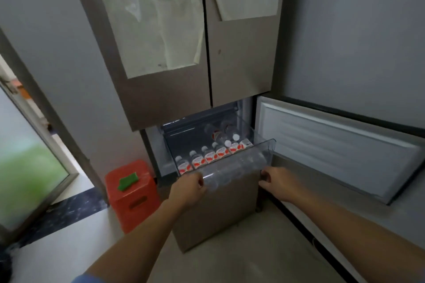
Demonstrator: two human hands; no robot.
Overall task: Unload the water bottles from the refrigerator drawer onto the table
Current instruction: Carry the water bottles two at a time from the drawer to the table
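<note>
The left hand (189, 187) and right hand (276, 182) grip the clear plastic drawer (239, 166) of red-labelled bottles (208, 156)

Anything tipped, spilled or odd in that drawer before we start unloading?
A few bottles at the back right of the drawer lie on their sides, caps toward the camera, while the front row stands upright. No spill or damage shows.

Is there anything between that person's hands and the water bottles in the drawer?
Only the drawer's clear front wall: the left hand and right hand grip it from outside, with the water bottles just behind it. The drawer's top is open, nothing visibly covering them. The table is out of view.
</note>
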